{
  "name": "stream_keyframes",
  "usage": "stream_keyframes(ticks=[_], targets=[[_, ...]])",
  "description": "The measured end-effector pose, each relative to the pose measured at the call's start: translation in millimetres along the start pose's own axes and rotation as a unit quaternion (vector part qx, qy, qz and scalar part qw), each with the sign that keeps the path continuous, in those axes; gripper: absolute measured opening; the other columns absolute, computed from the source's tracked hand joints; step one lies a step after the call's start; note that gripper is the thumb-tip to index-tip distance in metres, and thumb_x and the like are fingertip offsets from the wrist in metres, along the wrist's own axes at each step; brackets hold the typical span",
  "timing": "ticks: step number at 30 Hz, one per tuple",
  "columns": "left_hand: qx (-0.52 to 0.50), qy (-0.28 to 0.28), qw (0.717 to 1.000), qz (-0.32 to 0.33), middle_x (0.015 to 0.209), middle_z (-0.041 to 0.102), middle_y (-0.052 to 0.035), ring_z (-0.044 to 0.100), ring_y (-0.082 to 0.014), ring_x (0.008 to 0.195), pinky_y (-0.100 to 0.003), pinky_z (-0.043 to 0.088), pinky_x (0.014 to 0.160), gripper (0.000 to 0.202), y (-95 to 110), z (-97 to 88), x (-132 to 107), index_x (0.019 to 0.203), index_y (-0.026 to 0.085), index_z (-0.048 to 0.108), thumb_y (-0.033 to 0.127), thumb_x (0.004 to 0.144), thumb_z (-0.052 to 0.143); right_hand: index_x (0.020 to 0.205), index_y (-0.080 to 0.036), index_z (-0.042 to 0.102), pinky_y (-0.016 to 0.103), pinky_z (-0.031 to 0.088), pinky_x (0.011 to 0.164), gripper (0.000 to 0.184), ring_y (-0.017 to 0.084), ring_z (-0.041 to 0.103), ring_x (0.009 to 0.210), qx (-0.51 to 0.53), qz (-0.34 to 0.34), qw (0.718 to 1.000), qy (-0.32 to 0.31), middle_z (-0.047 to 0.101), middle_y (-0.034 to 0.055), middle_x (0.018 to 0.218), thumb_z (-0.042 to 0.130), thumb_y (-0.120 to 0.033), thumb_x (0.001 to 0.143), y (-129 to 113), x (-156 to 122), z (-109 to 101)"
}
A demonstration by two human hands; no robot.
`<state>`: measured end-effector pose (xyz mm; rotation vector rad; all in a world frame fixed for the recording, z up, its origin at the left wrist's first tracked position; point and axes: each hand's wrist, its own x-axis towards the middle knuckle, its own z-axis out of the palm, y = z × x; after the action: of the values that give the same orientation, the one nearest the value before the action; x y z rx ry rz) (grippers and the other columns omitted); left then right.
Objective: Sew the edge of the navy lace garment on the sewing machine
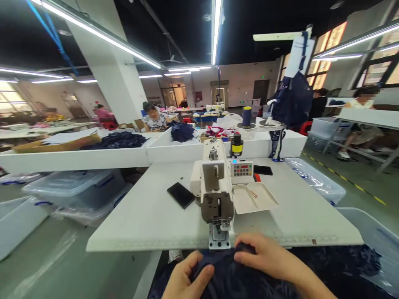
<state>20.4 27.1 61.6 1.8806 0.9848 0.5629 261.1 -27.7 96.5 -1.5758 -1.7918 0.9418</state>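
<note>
Dark navy fabric [229, 274] lies bunched over my lap, just in front of the table's front edge. My left hand [188, 276] grips it at the left, thumb and fingers curled around a fold. On the right, my right hand [260, 255] pinches another part of the same fabric between thumb and fingers. Straight ahead of both hands stands a white sewing machine [216, 182]. Its metal needle plate [219, 244] is right at the table edge, close to the fabric; whether they touch I cannot tell.
On the white table [149, 211] lie a black phone [181, 195], a cream divided tray [255, 198] and a control panel [242, 169]. Thread spools [246, 117] and hanging navy pieces [293, 101] stand behind. Plastic bins [77, 189] flank the table. Several people sit farther off.
</note>
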Motion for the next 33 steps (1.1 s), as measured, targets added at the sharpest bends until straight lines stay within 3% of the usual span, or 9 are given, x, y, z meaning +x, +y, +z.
stream_keyframes(ticks=[4, 7, 10, 14, 17, 19, 23, 28, 33], targets=[[0.105, 0.084, 0.990, -0.036, 0.061, 0.044, 0.0040, 0.044, -0.0132, 0.060, -0.023, 0.034, 0.057, 0.042, 7.6, -10.5, 5.8, 0.064, 0.021, 0.039, 0.054, 0.088, 0.044, 0.085, -0.022, 0.057, 0.024, 0.040, 0.067, 0.022, 0.014, 0.049, 0.070, 0.141, 0.019, 0.988, 0.052, 0.054, -0.0045, 0.073, 0.049, -0.042, 0.089, 9.1, 25.4, 12.5], [0.224, 0.127, 0.966, -0.033, 0.067, 0.053, 0.0013, 0.050, -0.0170, 0.067, -0.027, 0.035, 0.062, 0.031, 0.7, -6.8, 11.9, 0.068, 0.021, 0.043, 0.041, 0.091, 0.043, 0.088, -0.021, 0.056, 0.028, 0.043, 0.075, 0.023, 0.017, 0.053, 0.080, 0.214, 0.019, 0.973, 0.083, 0.058, -0.0019, 0.080, 0.048, -0.043, 0.089, 10.4, 34.7, 25.2], [0.301, 0.118, 0.946, -0.028, 0.074, 0.059, -0.0011, 0.055, -0.0201, 0.074, -0.029, 0.037, 0.066, 0.020, -7.7, -3.8, 13.2, 0.070, 0.021, 0.047, 0.028, 0.089, 0.047, 0.089, -0.022, 0.056, 0.029, 0.045, 0.075, 0.023, 0.019, 0.055, 0.088, 0.248, 0.045, 0.966, 0.058, 0.060, -0.0010, 0.083, 0.052, -0.045, 0.086, 11.2, 32.0, 30.0], [0.265, 0.098, 0.959, -0.032, 0.076, 0.062, 0.0000, 0.060, -0.0199, 0.076, -0.029, 0.044, 0.066, 0.013, -13.0, -5.7, 13.3, 0.074, 0.021, 0.054, 0.026, 0.086, 0.055, 0.084, -0.022, 0.057, 0.030, 0.046, 0.074, 0.026, 0.020, 0.057, 0.084, 0.202, 0.064, 0.974, 0.077, 0.059, -0.0019, 0.073, 0.052, -0.048, 0.085, 18.2, 26.7, 29.6], [0.250, 0.190, 0.948, 0.057, 0.101, 0.064, -0.0050, 0.061, -0.0213, 0.095, -0.033, 0.050, 0.079, 0.017, -14.2, -2.9, 16.6, 0.103, 0.022, 0.058, 0.025, 0.086, 0.057, 0.094, -0.022, 0.057, 0.032, 0.046, 0.079, 0.026, 0.022, 0.058, 0.091, 0.156, 0.032, 0.982, 0.106, 0.061, -0.0006, 0.080, 0.048, -0.046, 0.088, 22.6, 31.5, 31.9], [0.282, 0.243, 0.910, 0.183, 0.118, 0.060, -0.0089, 0.057, -0.0210, 0.110, -0.035, 0.047, 0.092, 0.028, -12.5, 3.5, 19.1, 0.118, 0.019, 0.053, 0.018, 0.090, 0.051, 0.103, -0.022, 0.056, 0.032, 0.045, 0.082, 0.028, 0.023, 0.057, 0.096, 0.133, 0.010, 0.983, 0.124, 0.063, 0.0016, 0.090, 0.047, -0.044, 0.089, 23.7, 37.3, 35.4], [0.379, 0.159, 0.825, 0.389, 0.118, 0.063, -0.0034, 0.054, -0.0145, 0.113, -0.029, 0.036, 0.103, 0.029, -1.0, 19.1, 19.4, 0.120, 0.018, 0.056, 0.014, 0.097, 0.039, 0.107, -0.020, 0.055, 0.034, 0.045, 0.086, 0.028, 0.024, 0.057, 0.099, 0.114, -0.016, 0.980, 0.160, 0.064, 0.0067, 0.105, 0.046, -0.040, 0.090, 26.0, 46.3, 40.1], [0.451, 0.196, 0.787, 0.374, 0.121, 0.063, 0.0023, 0.050, -0.0125, 0.116, -0.027, 0.025, 0.104, 0.038, 2.4, 30.5, 12.0, 0.122, 0.021, 0.059, 0.016, 0.101, 0.027, 0.125, -0.021, 0.050, 0.039, 0.042, 0.097, 0.037, 0.025, 0.053, 0.113, 0.091, -0.041, 0.983, 0.151, 0.060, 0.0089, 0.123, 0.043, -0.033, 0.091, 30.6, 52.3, 32.1], [0.449, 0.259, 0.785, 0.339, 0.117, 0.065, 0.0001, 0.051, -0.0131, 0.112, -0.028, 0.027, 0.097, 0.036, -7.8, 40.7, 10.8, 0.124, 0.021, 0.060, 0.019, 0.101, 0.032, 0.128, -0.023, 0.047, 0.041, 0.044, 0.099, 0.044, 0.026, 0.053, 0.119, 0.093, -0.044, 0.979, 0.175, 0.059, 0.0081, 0.128, 0.045, -0.022, 0.083, 22.0, 61.9, 28.6]])
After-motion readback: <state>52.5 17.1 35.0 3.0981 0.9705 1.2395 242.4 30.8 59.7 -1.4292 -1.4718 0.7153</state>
